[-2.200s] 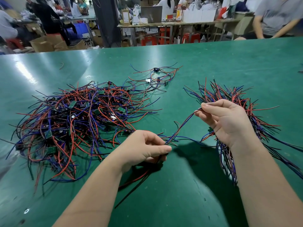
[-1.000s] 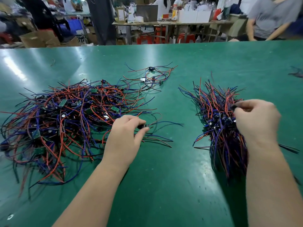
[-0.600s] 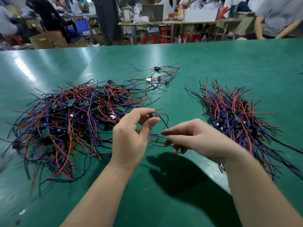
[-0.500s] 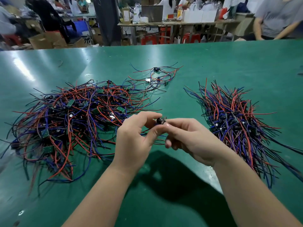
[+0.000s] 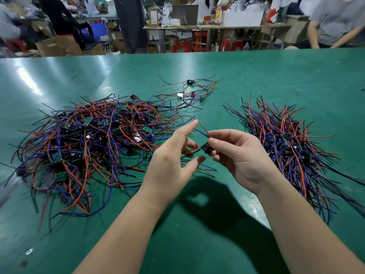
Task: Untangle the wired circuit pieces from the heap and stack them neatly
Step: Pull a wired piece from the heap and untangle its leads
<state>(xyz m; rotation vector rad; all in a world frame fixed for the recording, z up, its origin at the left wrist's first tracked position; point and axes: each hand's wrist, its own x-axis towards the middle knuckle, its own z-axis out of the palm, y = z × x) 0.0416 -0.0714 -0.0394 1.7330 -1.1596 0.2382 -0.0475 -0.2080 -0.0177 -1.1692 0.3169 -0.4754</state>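
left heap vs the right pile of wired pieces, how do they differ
The left heap is tangled, wires looping every way; the right pile has wires lying roughly parallel. The left heap spreads wide; the right pile is narrower. Both hold red, blue and black wires with small boards, on the green table.

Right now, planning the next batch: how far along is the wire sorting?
Done: a tidy stack lies on the right. In hand: the right hand pinches one small board, the left hand open beside its wires. Left: the big tangled heap and a small cluster behind it, seemingly over half.
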